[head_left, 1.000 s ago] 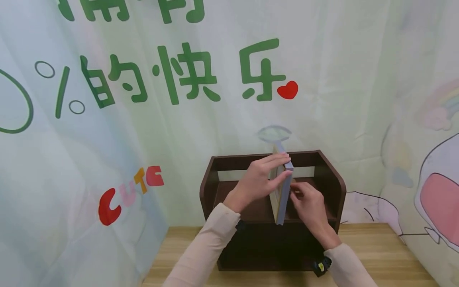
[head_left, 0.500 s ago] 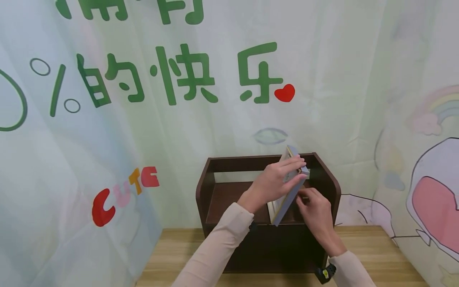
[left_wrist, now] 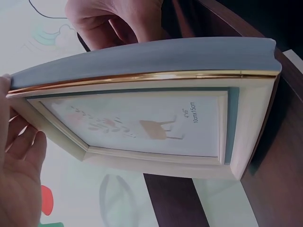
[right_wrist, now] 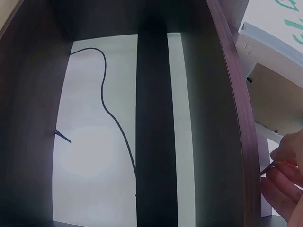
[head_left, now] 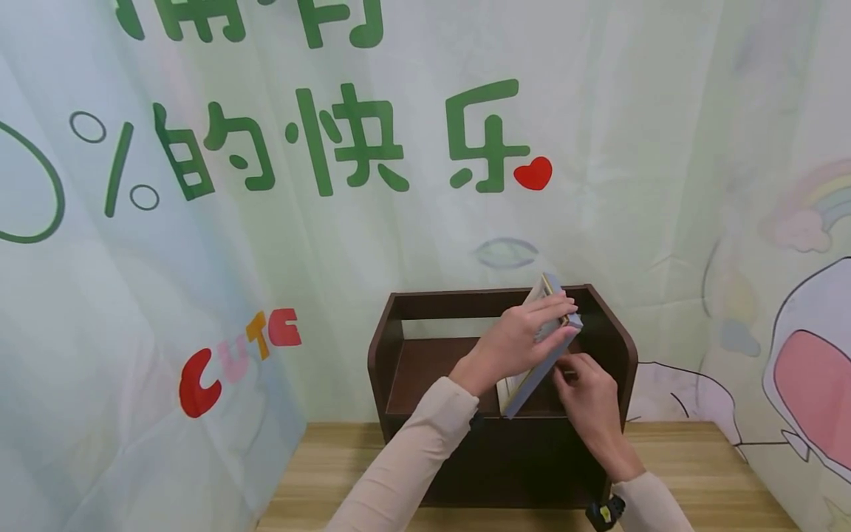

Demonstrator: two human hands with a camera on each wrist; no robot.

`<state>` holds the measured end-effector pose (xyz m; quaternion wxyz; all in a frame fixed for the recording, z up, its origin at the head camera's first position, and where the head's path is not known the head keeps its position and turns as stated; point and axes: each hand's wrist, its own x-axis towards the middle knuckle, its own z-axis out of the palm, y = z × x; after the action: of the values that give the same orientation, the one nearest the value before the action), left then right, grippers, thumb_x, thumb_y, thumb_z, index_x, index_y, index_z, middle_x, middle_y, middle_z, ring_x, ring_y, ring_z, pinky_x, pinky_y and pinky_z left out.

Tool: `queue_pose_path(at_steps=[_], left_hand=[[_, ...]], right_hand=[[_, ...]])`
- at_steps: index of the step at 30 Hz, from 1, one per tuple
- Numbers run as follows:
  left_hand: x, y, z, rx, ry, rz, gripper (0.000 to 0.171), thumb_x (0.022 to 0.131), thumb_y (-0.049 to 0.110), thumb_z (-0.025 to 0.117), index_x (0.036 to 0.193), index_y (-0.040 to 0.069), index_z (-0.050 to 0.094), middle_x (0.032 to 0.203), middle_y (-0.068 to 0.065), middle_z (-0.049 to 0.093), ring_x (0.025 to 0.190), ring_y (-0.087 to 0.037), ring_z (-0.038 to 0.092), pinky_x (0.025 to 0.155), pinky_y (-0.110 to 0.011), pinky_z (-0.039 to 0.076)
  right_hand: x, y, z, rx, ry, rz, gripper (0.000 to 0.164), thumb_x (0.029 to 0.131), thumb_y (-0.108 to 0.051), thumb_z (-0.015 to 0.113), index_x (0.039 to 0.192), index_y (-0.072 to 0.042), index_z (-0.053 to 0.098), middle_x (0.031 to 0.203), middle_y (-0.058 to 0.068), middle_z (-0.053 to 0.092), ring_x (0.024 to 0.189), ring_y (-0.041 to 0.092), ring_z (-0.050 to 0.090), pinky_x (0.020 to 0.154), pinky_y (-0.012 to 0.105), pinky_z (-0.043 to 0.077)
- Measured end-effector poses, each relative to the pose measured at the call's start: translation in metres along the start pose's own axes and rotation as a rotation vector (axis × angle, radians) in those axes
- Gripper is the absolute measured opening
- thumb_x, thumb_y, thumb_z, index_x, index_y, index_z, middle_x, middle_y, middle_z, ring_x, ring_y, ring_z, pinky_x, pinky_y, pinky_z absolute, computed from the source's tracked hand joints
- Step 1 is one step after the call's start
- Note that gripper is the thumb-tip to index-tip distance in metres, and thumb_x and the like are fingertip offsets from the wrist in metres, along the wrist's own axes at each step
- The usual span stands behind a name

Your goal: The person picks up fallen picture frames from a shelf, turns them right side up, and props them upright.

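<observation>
A picture frame with blue-grey sides, gold trim and a cream inner border leans to the right on the upper shelf of a dark brown desk rack. At its top end, my left hand holds it between thumb and fingers. In the left wrist view, a printed insert shows inside the border. Behind the frame is my right hand. The right wrist view has its fingers pinching a thin dark piece near the frame's brown backing; how that piece joins the frame is unclear.
The rack stands on a wood-grain table. Its side panel rises close to the right hand. Behind hangs a printed curtain with green lettering. A dark crossbar spans the compartment in the right wrist view.
The frame has tipped from nearly upright to a rightward lean, its top end moving right with my left hand. My right hand has shifted slightly right and down behind it.
</observation>
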<state>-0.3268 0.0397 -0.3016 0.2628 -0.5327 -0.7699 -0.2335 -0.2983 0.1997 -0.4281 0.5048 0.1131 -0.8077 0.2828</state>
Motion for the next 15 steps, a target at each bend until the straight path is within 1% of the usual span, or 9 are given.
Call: queue_pose_path(at_steps=[6, 8, 10, 12, 15], left_hand=[[-0.0003, -0.0023, 0.0032, -0.022, 0.013, 0.003, 0.041, 0.103, 0.021, 0.069, 0.141, 0.006, 0.066, 0.149, -0.012, 0.064, 0.147, -0.023, 0.055, 0.112, -0.026, 0.052], [0.0003, -0.0028, 0.0036, -0.029, 0.016, 0.001, 0.042, 0.103, 0.021, 0.069, 0.141, 0.005, 0.065, 0.149, -0.012, 0.064, 0.147, -0.023, 0.055, 0.112, -0.026, 0.052], [0.0011, -0.0031, 0.0038, -0.040, 0.015, -0.004, 0.043, 0.103, 0.021, 0.069, 0.143, 0.005, 0.064, 0.150, -0.011, 0.064, 0.148, -0.023, 0.054, 0.114, -0.026, 0.051], [0.0014, -0.0029, 0.0034, -0.054, 0.016, -0.016, 0.045, 0.104, 0.022, 0.069, 0.144, 0.005, 0.063, 0.150, -0.011, 0.063, 0.148, -0.023, 0.053, 0.116, -0.027, 0.049], [-0.0009, -0.0036, 0.0021, -0.084, 0.024, -0.061, 0.048, 0.105, 0.027, 0.067, 0.148, 0.008, 0.060, 0.152, -0.010, 0.061, 0.150, -0.022, 0.051, 0.120, -0.029, 0.046]], right_hand=[[-0.0011, -0.0006, 0.0009, 0.005, -0.001, 0.001, 0.015, 0.079, 0.009, 0.084, 0.091, 0.001, 0.077, 0.088, 0.012, 0.075, 0.071, 0.023, 0.076, 0.064, 0.039, 0.063], [-0.0004, -0.0009, 0.0006, 0.005, -0.004, 0.004, 0.015, 0.080, 0.009, 0.084, 0.091, 0.001, 0.077, 0.087, 0.012, 0.075, 0.071, 0.023, 0.076, 0.064, 0.041, 0.063], [0.0005, -0.0017, -0.0006, 0.000, -0.003, 0.007, 0.014, 0.080, 0.008, 0.083, 0.090, 0.001, 0.077, 0.087, 0.012, 0.076, 0.071, 0.023, 0.076, 0.064, 0.039, 0.063], [0.0011, -0.0037, -0.0028, 0.000, 0.001, 0.011, 0.013, 0.080, 0.008, 0.083, 0.090, 0.001, 0.078, 0.087, 0.012, 0.076, 0.070, 0.022, 0.076, 0.064, 0.031, 0.063], [0.0008, -0.0100, -0.0086, 0.023, 0.013, 0.017, 0.012, 0.081, 0.007, 0.083, 0.090, 0.000, 0.078, 0.086, 0.011, 0.077, 0.070, 0.022, 0.076, 0.067, 0.014, 0.058]])
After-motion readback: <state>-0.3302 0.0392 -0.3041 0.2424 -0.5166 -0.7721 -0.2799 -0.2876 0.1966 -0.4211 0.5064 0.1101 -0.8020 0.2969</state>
